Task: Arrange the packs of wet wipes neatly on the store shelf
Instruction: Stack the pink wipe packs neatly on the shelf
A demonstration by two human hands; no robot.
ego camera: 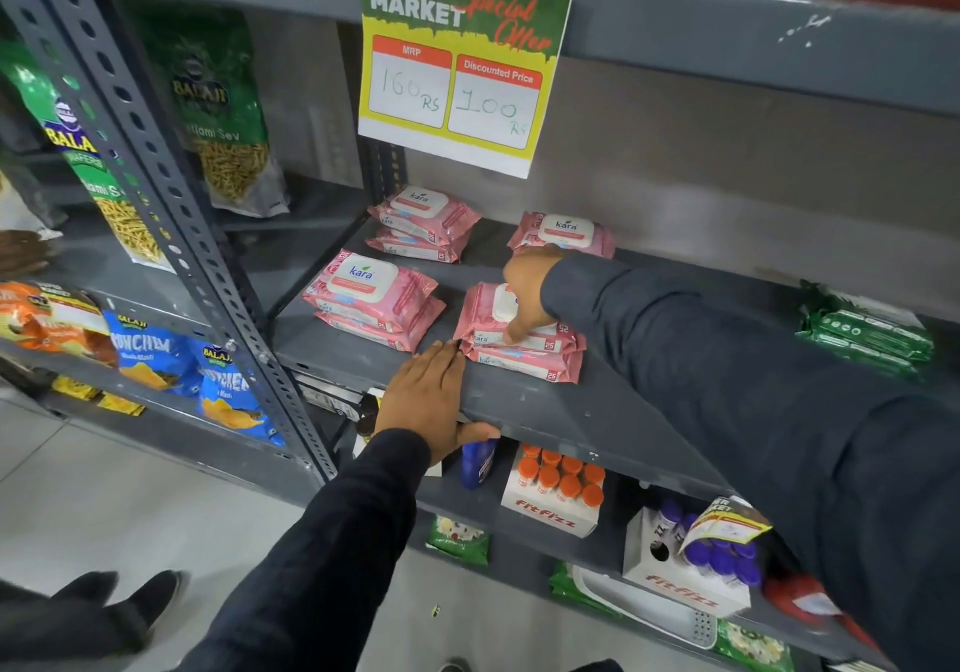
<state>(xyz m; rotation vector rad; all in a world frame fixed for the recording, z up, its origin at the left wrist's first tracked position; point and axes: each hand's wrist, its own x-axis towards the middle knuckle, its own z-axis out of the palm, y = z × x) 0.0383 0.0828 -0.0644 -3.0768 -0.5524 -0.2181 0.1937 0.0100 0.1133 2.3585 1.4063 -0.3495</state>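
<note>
Four pink stacks of wipes sit on the grey shelf [545, 406]. The front-right stack [522, 341] is pressed by the right hand [527, 289], fingers together; the left hand [428, 396] lies flat and open on the shelf edge. Edges should probably be squared gently.

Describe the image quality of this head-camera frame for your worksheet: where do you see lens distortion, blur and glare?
Head view: wide-angle distortion bows the upright post and tilts the shelf; the snack bags at left and the edges are soft, while the pink wipes packs and price sign read sharply; lighting is even and dim, with only mild sheen on the packs; the right hand and left hand look crisp.
</note>
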